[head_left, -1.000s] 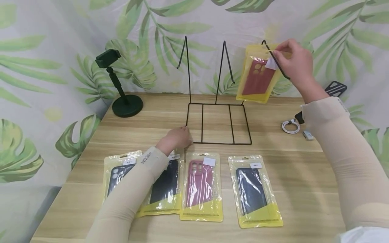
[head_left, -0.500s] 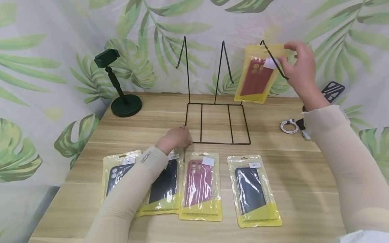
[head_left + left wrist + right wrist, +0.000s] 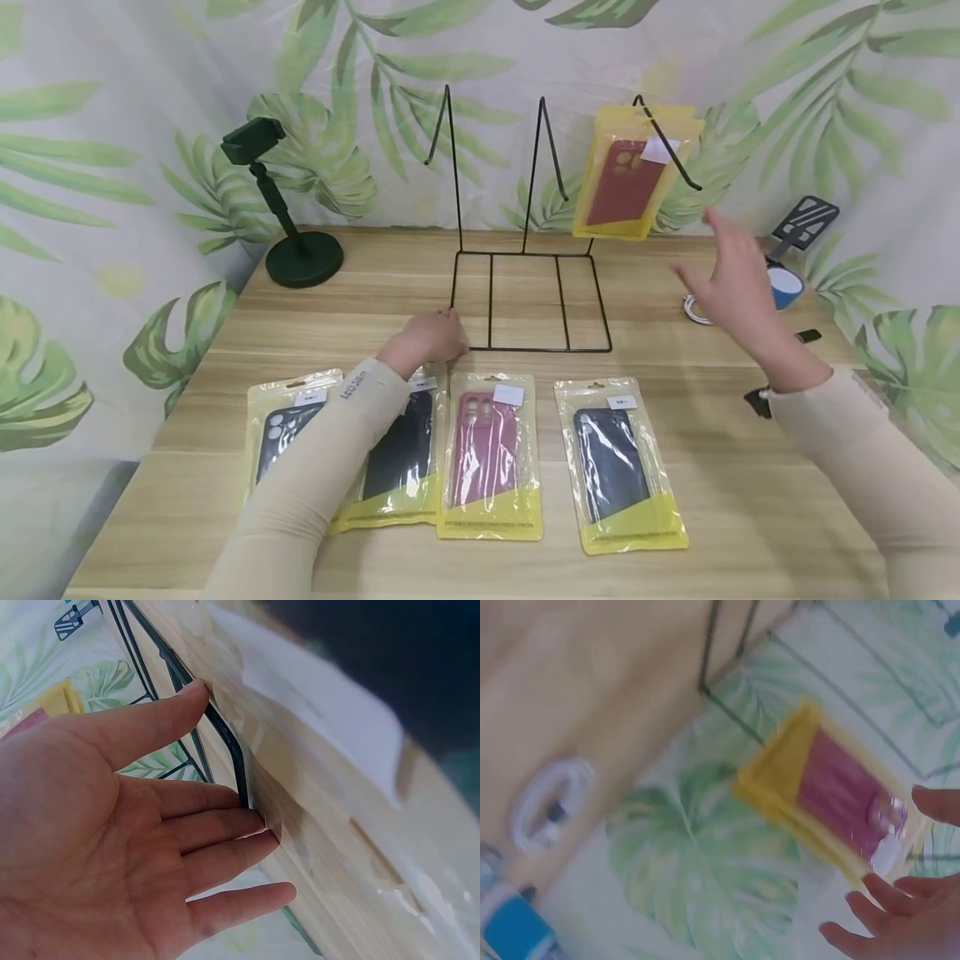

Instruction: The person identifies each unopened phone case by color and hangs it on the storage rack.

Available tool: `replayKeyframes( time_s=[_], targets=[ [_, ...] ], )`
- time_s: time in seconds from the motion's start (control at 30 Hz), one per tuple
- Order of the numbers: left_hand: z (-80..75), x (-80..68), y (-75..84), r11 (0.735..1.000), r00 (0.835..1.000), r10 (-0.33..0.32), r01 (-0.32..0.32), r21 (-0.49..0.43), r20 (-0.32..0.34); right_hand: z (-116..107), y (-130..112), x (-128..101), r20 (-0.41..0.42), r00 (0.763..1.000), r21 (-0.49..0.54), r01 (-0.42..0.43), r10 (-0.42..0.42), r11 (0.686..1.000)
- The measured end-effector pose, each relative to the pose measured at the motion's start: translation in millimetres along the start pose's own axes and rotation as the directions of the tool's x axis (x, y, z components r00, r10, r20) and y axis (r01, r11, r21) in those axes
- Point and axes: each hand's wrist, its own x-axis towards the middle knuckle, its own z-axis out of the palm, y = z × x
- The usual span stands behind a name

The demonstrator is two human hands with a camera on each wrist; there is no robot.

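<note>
In the head view, my left hand [image 3: 429,337] is at the front left corner of a black wire display rack [image 3: 522,350]. In the left wrist view its fingers are mostly straight, with thumb and fingertips touching the rack's wire. A yellow-edged clear pouch with a dark red phone case [image 3: 626,187] hangs on the rack's right hook; a second yellow edge shows behind it. My right hand [image 3: 738,279], fingers spread and holding nothing, is below and right of that hook. Packaged phone cases lie in front: a pink one [image 3: 487,454], black ones [image 3: 401,450] and a dark one [image 3: 615,467].
A dark green stand [image 3: 303,260] is at the back left of the wooden table. At the right are a coiled white cable [image 3: 551,802], a blue-and-white roll [image 3: 785,285] and a black slotted holder [image 3: 806,222]. The rack's left and middle hooks [image 3: 551,150] project forward.
My right hand has let go of the red phone case pouch and moved down and to the right, leaving it on the hook. My left hand stays at the rack corner.
</note>
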Motion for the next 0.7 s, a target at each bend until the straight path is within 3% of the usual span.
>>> replayKeyframes(
  time_s=[0.13, 0.23, 0.3, 0.43, 0.53, 0.7],
  targets=[
    [-0.6, -0.3, 0.0, 1.0, 1.0, 0.001, -0.001, -0.004, 0.004, 16, 3, -27, 0.148, 0.989, -0.063, 0.035, -0.025, 0.997],
    [-1.1, -1.5, 1.2, 1.0, 1.0, 0.001, -0.001, -0.001, 0.006, 29, 4, -43, 0.269, 0.962, -0.096, 0.07, -0.041, 0.993],
    [-1.1, -1.0, 1.3, 1.0, 1.0, 0.001, -0.001, 0.003, 0.01, 37, 4, -53, 0.368, 0.929, -0.103, 0.089, -0.045, 0.991],
    [-2.8, -2.0, 1.6, 1.0, 1.0, 0.002, -0.002, 0.01, 0.012, 54, 3, -67, 0.552, 0.831, -0.073, 0.119, -0.059, 0.99],
    [-3.1, -2.1, 1.3, 1.0, 1.0, 0.008, -0.008, 0.018, 0.012, 65, 6, -73, 0.623, 0.78, -0.053, 0.129, -0.068, 0.99],
    [-2.1, -1.9, 1.7, 1.0, 1.0, 0.011, -0.011, 0.016, 0.007, 75, 11, -74, 0.64, 0.766, -0.04, 0.108, -0.057, 0.993]
  ],
)
